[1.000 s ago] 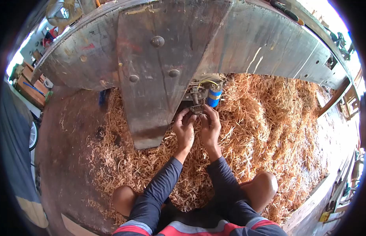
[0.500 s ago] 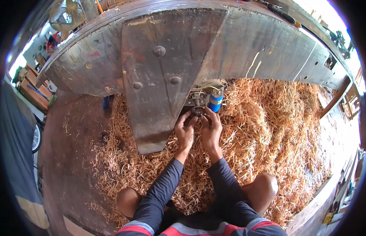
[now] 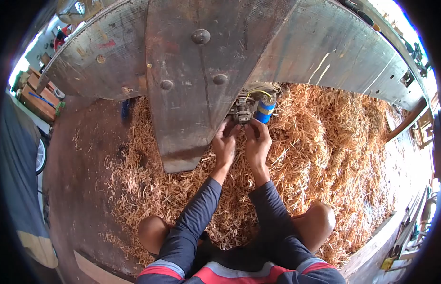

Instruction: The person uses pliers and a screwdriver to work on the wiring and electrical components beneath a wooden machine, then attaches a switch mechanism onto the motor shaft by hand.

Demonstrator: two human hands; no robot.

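Note:
Under the bench edge sits a dark metal assembly (image 3: 243, 112) with a block-like front end, partly hidden by the bench leg. My left hand (image 3: 225, 147) reaches its lower front from the left, fingers bent and closed at it. From the right, my right hand (image 3: 258, 146) does the same, with thumb and fingertips close to those of the left. Whatever small piece lies between the fingertips is too small to name. Just right of the assembly stands a blue cylinder (image 3: 265, 112) with a tan band, and a yellow wire (image 3: 261, 92) curves above it.
A broad, tapering wooden bench leg (image 3: 192, 94) with round bolt heads stands left of my hands. The bench's side board (image 3: 334, 57) spans above. Wood shavings (image 3: 315, 156) cover the floor around me. A grey cloth (image 3: 21, 180) hangs at far left, near a wheel (image 3: 41, 156).
The view has shifted, so the bench appears higher. My hands stay at the front of the metal assembly, whose block-like end now shows more plainly above my fingertips.

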